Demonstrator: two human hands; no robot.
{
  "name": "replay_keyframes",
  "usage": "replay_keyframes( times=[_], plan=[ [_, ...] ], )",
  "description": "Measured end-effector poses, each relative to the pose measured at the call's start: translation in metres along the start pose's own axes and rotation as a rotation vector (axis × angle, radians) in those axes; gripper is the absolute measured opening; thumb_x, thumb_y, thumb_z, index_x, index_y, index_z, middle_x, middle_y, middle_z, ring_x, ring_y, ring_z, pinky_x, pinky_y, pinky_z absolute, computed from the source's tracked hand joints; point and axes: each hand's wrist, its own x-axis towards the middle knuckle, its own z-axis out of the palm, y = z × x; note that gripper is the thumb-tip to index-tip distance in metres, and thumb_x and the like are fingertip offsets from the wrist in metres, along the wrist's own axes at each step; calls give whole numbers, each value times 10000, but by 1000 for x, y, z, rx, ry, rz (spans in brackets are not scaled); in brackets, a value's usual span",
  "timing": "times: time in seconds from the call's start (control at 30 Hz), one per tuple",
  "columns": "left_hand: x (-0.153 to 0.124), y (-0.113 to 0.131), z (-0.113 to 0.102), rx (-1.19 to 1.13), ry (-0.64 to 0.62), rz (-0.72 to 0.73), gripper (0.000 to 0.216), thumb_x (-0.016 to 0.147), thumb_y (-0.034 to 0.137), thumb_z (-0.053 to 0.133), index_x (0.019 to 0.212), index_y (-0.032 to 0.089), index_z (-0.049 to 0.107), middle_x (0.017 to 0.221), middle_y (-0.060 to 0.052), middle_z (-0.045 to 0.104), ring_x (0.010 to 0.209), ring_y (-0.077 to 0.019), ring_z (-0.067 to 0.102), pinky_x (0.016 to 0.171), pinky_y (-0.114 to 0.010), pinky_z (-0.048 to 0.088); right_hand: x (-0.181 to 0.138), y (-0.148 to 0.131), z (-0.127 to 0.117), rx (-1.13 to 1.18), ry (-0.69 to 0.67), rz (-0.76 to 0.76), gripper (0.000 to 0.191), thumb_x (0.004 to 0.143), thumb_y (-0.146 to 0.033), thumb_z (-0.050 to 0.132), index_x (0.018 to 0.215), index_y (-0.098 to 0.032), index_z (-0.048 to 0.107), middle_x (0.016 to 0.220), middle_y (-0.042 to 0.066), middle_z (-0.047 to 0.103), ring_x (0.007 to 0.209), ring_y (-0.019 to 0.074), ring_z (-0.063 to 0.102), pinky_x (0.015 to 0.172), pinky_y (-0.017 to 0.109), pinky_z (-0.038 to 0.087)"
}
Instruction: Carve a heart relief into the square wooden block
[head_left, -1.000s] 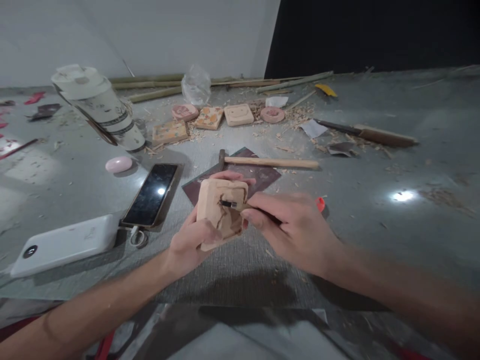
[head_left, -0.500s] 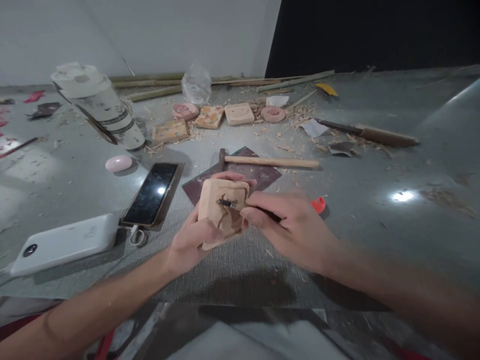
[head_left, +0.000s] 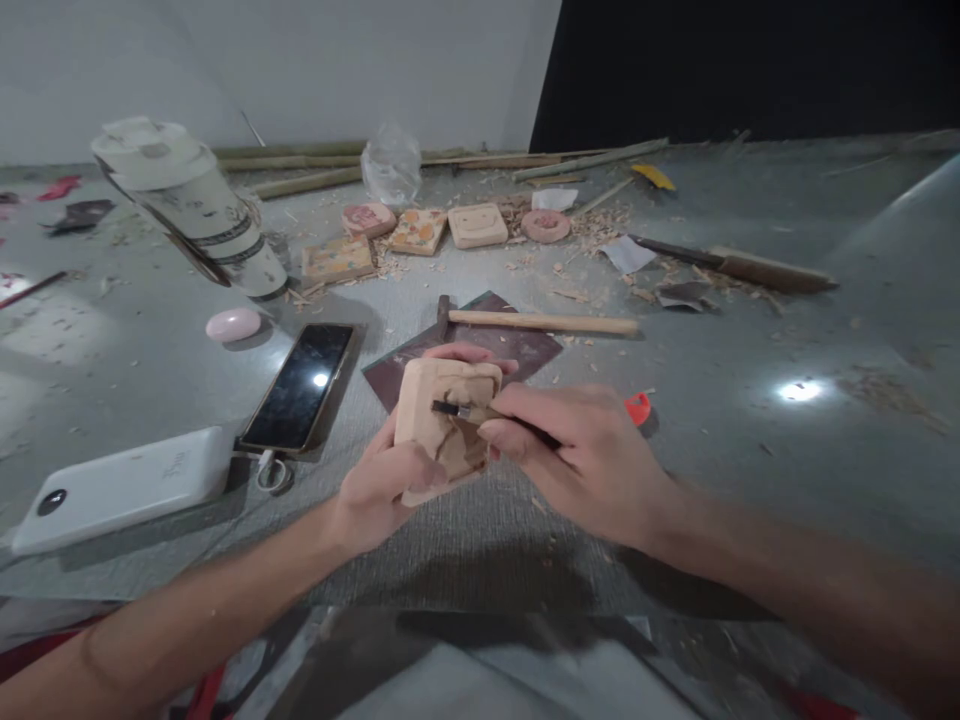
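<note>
My left hand (head_left: 390, 478) is wrapped round a pale wooden block (head_left: 418, 400), its thumb on the near edge and its fingers behind. Brown lines and darker patches mark the block's upper face, which tilts toward me. A small paintbrush (head_left: 463, 411) is pinched between the thumb and fingers of my right hand (head_left: 581, 455). Its dark bristles lie against the marked face, left of the metal ferrule. Part of the handle is hidden inside my right hand. Beyond the block, a hammer (head_left: 544, 321) rests across a dark reddish sheet (head_left: 487, 340).
To the left are a phone (head_left: 301, 388), a white power bank (head_left: 127, 490), a pink egg-shaped object (head_left: 233, 325) and a large white bottle (head_left: 191, 205). Several carved pieces (head_left: 478, 226) lie at the back among wood shavings. A long-handled blade (head_left: 739, 268) sits at right.
The brush tip has shifted slightly left and turned a little on the block's face. Both hands keep nearly the same place and hold. The whole view has moved slightly.
</note>
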Motion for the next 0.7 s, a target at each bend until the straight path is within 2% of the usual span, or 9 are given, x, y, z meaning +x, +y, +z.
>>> replay_keyframes(
  times=[0.23,0.3,0.43,0.5,0.7],
  plan=[
    [1,1,2,-45,-19,-7,676,694,182,722,1351,305,627,1509,-39,670,1093,-244,714,917,-378,606,-2,-4,0,-246,53,-90,364,1168,-304,509,818,-215,550,667,-55,487,573,112,345,546,305,245],
    [1,1,1,-39,-25,-5,685,689,174,717,1354,306,623,1512,-38,675,1130,-258,722,933,-385,605,0,-5,0,-157,32,-44,357,1154,-278,528,803,-216,542,657,-67,452,568,103,341,548,292,256],
    [0,-1,1,12,16,14,655,693,189,736,1331,302,643,1420,-55,728,1367,-333,661,1025,-430,597,4,-7,0,197,-62,144,400,1148,-292,568,758,-220,515,629,-87,411,551,76,369,525,234,291],
    [0,-2,1,18,26,10,649,696,207,746,1331,300,647,1377,-63,746,1394,-353,646,1033,-457,605,4,-9,0,230,-61,165,411,1152,-309,565,755,-219,516,627,-87,429,549,74,373,518,230,292],
    [-1,-6,-3,10,14,-21,697,694,191,693,1373,326,615,1448,-30,711,1375,-339,663,1013,-438,613,-3,-10,1,-353,65,-75,382,1164,-290,507,802,-202,588,650,-48,519,575,116,350,541,304,262]
  ],
)
